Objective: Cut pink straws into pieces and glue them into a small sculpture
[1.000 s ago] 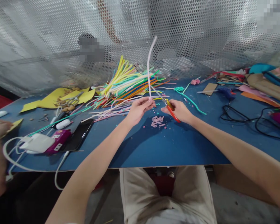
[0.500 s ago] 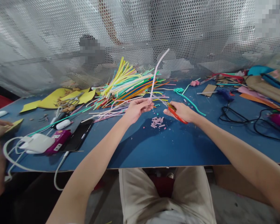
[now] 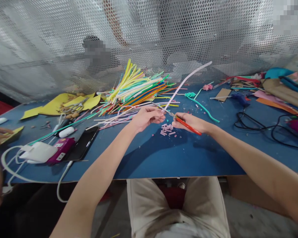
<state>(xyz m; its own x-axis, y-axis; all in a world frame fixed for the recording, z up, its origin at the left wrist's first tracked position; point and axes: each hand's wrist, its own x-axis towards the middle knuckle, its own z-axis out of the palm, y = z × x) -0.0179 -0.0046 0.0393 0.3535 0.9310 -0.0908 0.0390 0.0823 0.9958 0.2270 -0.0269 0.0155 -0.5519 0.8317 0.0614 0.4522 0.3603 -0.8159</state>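
Currently, multicoloured fuzzy stems lie on the blue counter at eleven o'clock from the left hand, whose fingers pinch a curved pale-pink fuzzy stem leaning toward two o'clock; short pink pieces lie at four o'clock. The right hand clamps its fingers on orange-handled metal scissors, blades pointing to ten o'clock.

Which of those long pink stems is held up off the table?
The pale pink stem pinched in the left hand, sloping up rightward, with red-handled scissors at its lower end. The other loose pink stems lie on the blue table.
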